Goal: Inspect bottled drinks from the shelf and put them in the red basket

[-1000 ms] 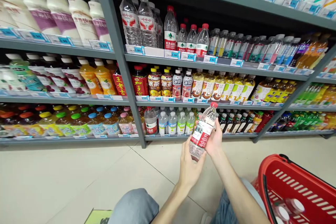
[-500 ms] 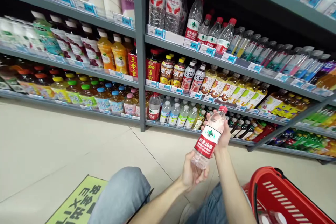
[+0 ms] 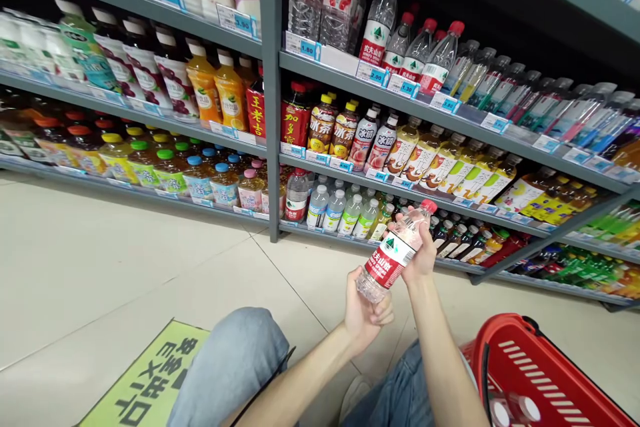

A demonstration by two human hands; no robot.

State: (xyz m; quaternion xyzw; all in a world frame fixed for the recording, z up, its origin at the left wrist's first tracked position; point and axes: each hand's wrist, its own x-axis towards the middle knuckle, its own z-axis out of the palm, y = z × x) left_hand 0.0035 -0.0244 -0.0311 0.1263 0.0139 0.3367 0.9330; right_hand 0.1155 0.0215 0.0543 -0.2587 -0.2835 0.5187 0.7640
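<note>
A clear water bottle (image 3: 387,259) with a red cap and a red-and-white label is tilted in front of me, its cap toward the upper right. My left hand (image 3: 367,310) grips the bottle's base, thumb along its side. Around the upper part, near the neck, my right hand (image 3: 420,250) is closed, with some of its fingers hidden behind the bottle. Both hands are above the floor, before the lowest shelf.
Shelves of drinks (image 3: 400,153) stretch across the far side, split by a grey upright (image 3: 273,113). A red basket (image 3: 540,367) with bottles inside stands at lower right. A green floor sign (image 3: 145,373) lies at lower left, beside my knee (image 3: 235,360).
The bottle has turned a little about its length, so more of the label's barcode side shows. It has shifted slightly left and up in view. Both hands still hold it.
</note>
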